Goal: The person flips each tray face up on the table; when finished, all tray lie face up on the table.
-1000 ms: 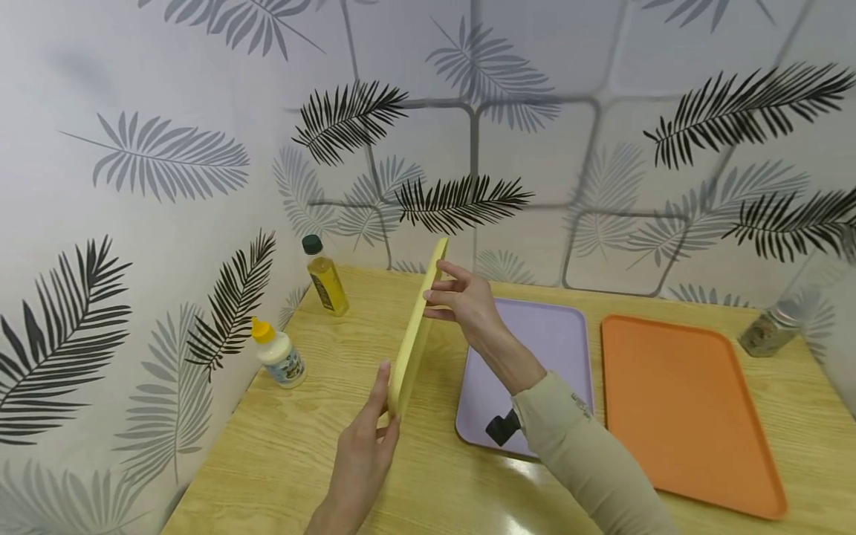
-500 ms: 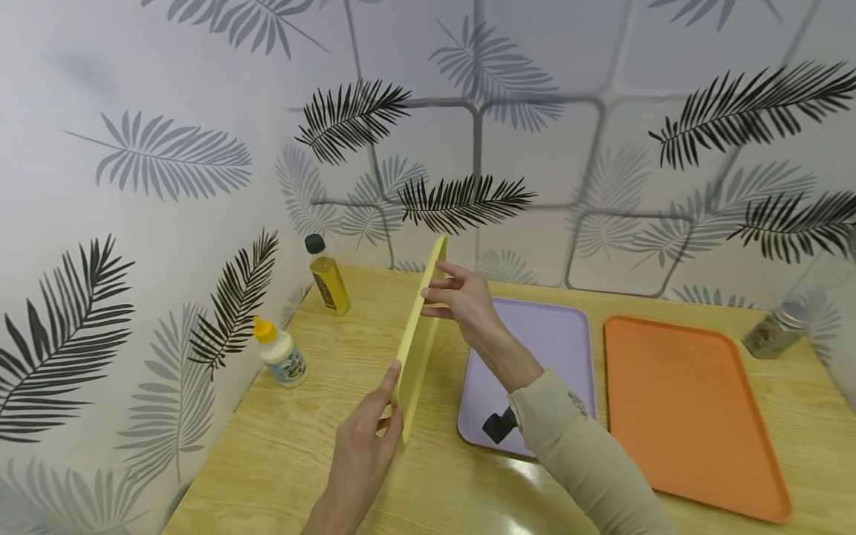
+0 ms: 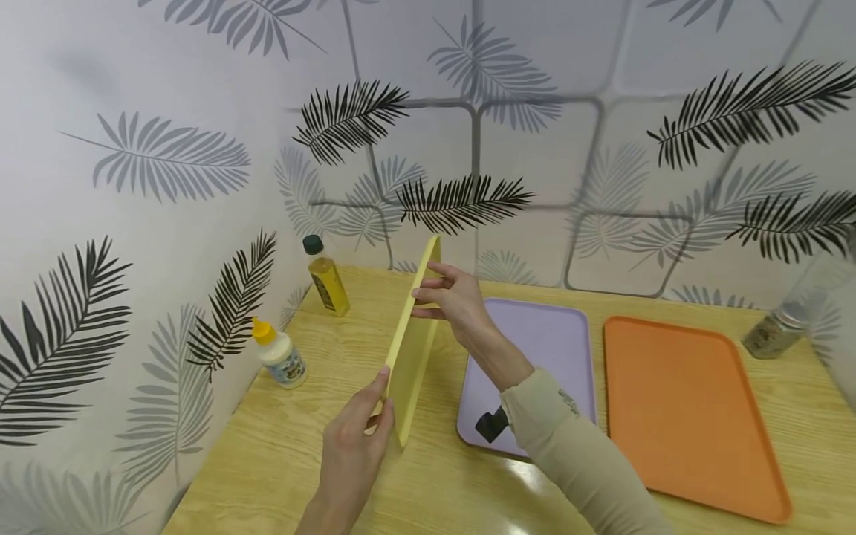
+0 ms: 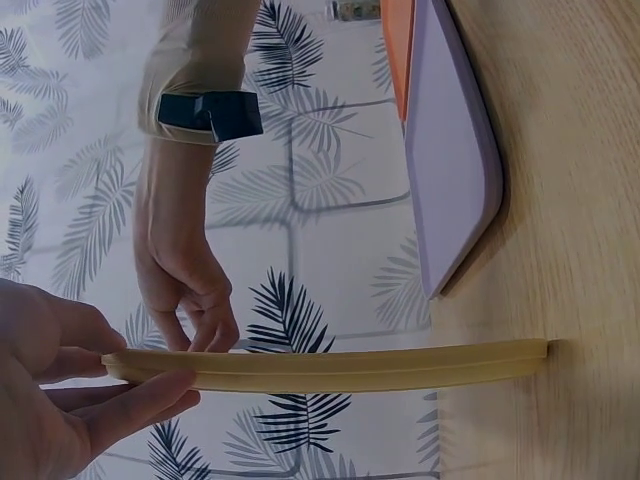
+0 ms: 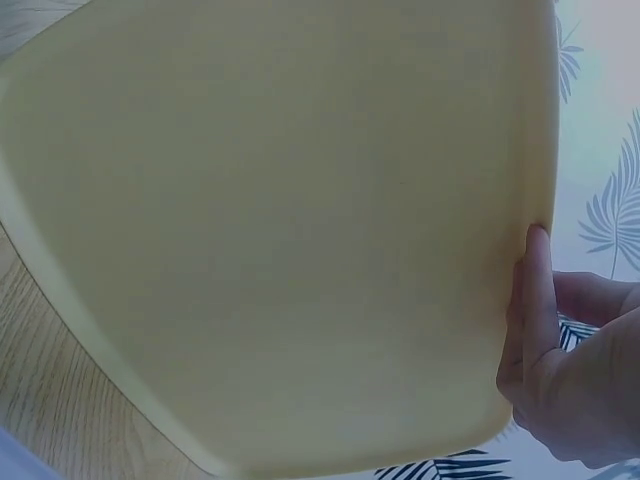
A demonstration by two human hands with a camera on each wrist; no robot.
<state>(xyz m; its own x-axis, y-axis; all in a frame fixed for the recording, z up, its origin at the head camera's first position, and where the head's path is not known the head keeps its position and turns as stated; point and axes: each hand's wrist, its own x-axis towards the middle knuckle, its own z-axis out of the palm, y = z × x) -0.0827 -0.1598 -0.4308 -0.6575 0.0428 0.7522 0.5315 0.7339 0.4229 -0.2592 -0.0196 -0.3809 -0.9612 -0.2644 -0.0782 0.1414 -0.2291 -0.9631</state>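
A yellow tray (image 3: 414, 364) stands tilted up on its edge between my two hands. In the head view my left hand (image 3: 354, 438) pinches its near upper corner, thumb on one face and fingers on the other. Farther along the same upper edge, my right hand (image 3: 458, 301) grips the rim between thumb and fingers. The left wrist view has the tray (image 4: 330, 368) edge-on, its lower edge down at the wooden tabletop (image 4: 560, 250). Its broad flat face (image 5: 290, 230) fills most of the right wrist view.
A purple tray (image 3: 535, 334) lies right of the hands, partly under the right forearm, with an orange tray (image 3: 682, 416) beside it. An oil bottle (image 3: 328, 282) and a white bottle with yellow cap (image 3: 284, 360) stand left. A jar (image 3: 776, 331) stands far right; patterned walls border the table.
The yellow tray's near end has come down and more of its right-hand face shows. Both hands have shifted slightly left with it, still gripping the rim.
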